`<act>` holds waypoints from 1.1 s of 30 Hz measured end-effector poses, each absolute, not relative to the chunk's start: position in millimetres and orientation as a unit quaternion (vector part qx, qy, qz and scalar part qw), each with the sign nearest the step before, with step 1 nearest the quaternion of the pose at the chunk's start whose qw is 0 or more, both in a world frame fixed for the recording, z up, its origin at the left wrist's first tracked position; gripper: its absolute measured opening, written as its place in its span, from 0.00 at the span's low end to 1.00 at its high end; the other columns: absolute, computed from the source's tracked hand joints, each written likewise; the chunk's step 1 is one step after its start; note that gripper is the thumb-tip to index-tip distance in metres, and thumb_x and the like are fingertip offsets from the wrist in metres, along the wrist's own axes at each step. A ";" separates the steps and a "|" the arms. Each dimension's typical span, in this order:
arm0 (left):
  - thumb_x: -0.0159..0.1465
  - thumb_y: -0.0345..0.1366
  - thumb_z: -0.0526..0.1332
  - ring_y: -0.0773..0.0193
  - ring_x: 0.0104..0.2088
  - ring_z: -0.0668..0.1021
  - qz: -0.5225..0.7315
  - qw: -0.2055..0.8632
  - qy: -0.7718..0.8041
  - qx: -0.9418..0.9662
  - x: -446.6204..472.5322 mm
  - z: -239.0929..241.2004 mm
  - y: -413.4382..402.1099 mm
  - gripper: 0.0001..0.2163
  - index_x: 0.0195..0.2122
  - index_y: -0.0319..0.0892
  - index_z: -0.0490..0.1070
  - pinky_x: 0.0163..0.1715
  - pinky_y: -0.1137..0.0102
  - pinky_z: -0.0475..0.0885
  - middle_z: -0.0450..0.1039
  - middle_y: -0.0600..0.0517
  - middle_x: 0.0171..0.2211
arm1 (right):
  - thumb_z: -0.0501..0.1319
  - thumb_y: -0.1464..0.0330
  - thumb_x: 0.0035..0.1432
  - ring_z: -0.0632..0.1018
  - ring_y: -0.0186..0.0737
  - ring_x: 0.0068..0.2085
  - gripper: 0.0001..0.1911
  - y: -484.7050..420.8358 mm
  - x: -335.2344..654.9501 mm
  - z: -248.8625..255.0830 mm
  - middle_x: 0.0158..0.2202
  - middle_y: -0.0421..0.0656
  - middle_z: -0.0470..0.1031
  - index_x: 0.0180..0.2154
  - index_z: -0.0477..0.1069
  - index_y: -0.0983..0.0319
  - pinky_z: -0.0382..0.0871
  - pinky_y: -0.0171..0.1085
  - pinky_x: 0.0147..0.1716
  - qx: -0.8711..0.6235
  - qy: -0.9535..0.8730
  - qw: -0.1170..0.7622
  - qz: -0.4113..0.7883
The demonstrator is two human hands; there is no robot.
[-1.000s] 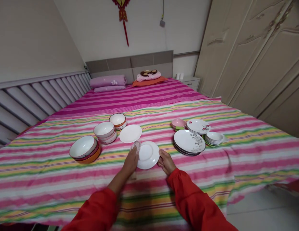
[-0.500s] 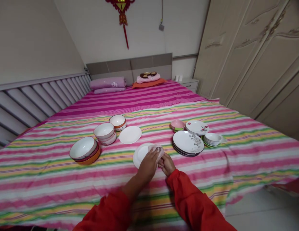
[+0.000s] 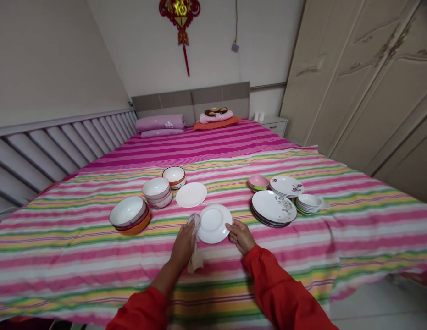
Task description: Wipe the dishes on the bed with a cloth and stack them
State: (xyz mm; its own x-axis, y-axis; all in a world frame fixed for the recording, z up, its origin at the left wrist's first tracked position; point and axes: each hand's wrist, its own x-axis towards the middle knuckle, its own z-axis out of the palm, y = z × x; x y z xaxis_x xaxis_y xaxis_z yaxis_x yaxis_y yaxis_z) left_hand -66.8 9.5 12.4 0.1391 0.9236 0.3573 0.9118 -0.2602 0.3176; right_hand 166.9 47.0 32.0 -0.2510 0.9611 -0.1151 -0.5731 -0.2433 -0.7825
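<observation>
A small white plate [image 3: 213, 222] is held just above the striped cloth, tilted toward me. My right hand [image 3: 241, 235] pinches its right rim between thumb and fingers. At the plate's left edge, my left hand [image 3: 184, 243] is closed on a pale cloth [image 3: 196, 261], whose loose end hangs below the fingers. Another white plate [image 3: 191, 195] lies flat just beyond. To the right of my right hand stands a stack of flower-patterned plates [image 3: 273, 208].
Stacked bowls stand on the left: orange-based ones [image 3: 130, 214], pink-rimmed ones [image 3: 157, 191] and a dark-rimmed one [image 3: 174, 176]. On the right are a pink bowl [image 3: 258, 182], red-flowered plates [image 3: 286, 185] and small white dishes [image 3: 308, 202]. Pillows lie by the headboard [image 3: 220, 94].
My left hand has moved left with the cloth, from the plate's right side to its left edge, uncovering the plate face. My right hand still holds the right side.
</observation>
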 end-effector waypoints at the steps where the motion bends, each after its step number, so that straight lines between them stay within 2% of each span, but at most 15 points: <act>1: 0.68 0.33 0.45 0.56 0.60 0.67 0.261 0.005 0.610 0.749 -66.6 11.4 9.8 0.20 0.58 0.38 0.64 0.60 0.53 0.60 0.67 0.42 0.58 | 0.73 0.63 0.38 0.51 0.21 0.13 0.22 45.8 166.4 32.6 0.11 0.27 0.54 0.21 0.59 0.61 0.44 0.26 0.12 -0.310 -0.316 0.530 0.723; 5: 0.67 0.35 0.46 0.57 0.57 0.70 0.319 -0.023 0.615 0.721 -64.7 5.3 5.5 0.19 0.56 0.38 0.65 0.58 0.56 0.65 0.70 0.43 0.55 | 0.72 0.60 0.39 0.56 0.24 0.12 0.21 39.8 163.1 36.2 0.10 0.29 0.58 0.21 0.61 0.60 0.48 0.27 0.11 -0.328 -0.345 0.532 0.700; 8: 0.67 0.37 0.46 0.56 0.57 0.70 0.334 -0.027 0.611 0.717 -66.0 4.6 4.0 0.20 0.56 0.36 0.66 0.56 0.56 0.67 0.70 0.42 0.55 | 0.69 0.57 0.43 0.60 0.27 0.11 0.19 32.6 163.6 46.8 0.11 0.32 0.62 0.24 0.64 0.61 0.48 0.28 0.11 -0.348 -0.399 0.516 0.673; 11: 0.67 0.37 0.45 0.55 0.57 0.70 0.343 -0.024 0.603 0.720 -67.7 6.4 5.3 0.21 0.57 0.36 0.65 0.56 0.56 0.68 0.69 0.42 0.55 | 0.65 0.55 0.49 0.62 0.30 0.12 0.17 22.4 173.3 71.0 0.11 0.32 0.61 0.29 0.68 0.61 0.52 0.29 0.11 -0.346 -0.510 0.483 0.621; 13: 0.67 0.37 0.45 0.56 0.57 0.70 0.349 -0.025 0.602 0.718 -68.5 7.0 6.0 0.21 0.57 0.37 0.65 0.56 0.56 0.68 0.69 0.43 0.56 | 0.61 0.57 0.56 0.66 0.32 0.17 0.14 14.1 186.3 92.0 0.16 0.35 0.65 0.33 0.71 0.62 0.58 0.31 0.16 -0.336 -0.630 0.483 0.507; 16: 0.67 0.37 0.46 0.57 0.57 0.71 0.350 -0.027 0.600 0.719 -69.3 5.4 6.6 0.20 0.57 0.39 0.65 0.56 0.57 0.68 0.69 0.44 0.56 | 0.55 0.64 0.63 0.72 0.37 0.29 0.11 2.1 213.5 116.8 0.27 0.43 0.71 0.37 0.74 0.61 0.65 0.34 0.28 -0.308 -0.783 0.490 0.227; 20: 0.67 0.39 0.46 0.56 0.56 0.71 0.355 -0.029 0.609 0.708 -70.5 1.2 7.5 0.20 0.57 0.39 0.66 0.55 0.58 0.69 0.69 0.44 0.56 | 0.51 0.72 0.65 0.72 0.38 0.30 0.13 -5.7 253.8 118.7 0.30 0.45 0.72 0.47 0.72 0.62 0.66 0.34 0.29 -0.312 -0.837 0.449 -0.004; 26: 0.67 0.39 0.46 0.56 0.56 0.71 0.357 -0.032 0.607 0.709 -71.2 -0.3 8.4 0.20 0.57 0.39 0.66 0.55 0.58 0.69 0.69 0.45 0.56 | 0.50 0.77 0.63 0.75 0.38 0.33 0.18 3.6 302.3 94.3 0.32 0.46 0.76 0.47 0.74 0.59 0.69 0.34 0.32 -0.394 -0.809 0.402 -0.170; 33: 0.67 0.38 0.47 0.56 0.56 0.72 0.366 -0.037 0.607 0.705 -69.9 1.1 7.0 0.20 0.56 0.40 0.67 0.55 0.58 0.70 0.70 0.45 0.56 | 0.50 0.79 0.60 0.75 0.39 0.33 0.20 27.8 332.3 70.6 0.32 0.47 0.76 0.47 0.75 0.60 0.70 0.33 0.31 -0.431 -0.804 0.352 -0.211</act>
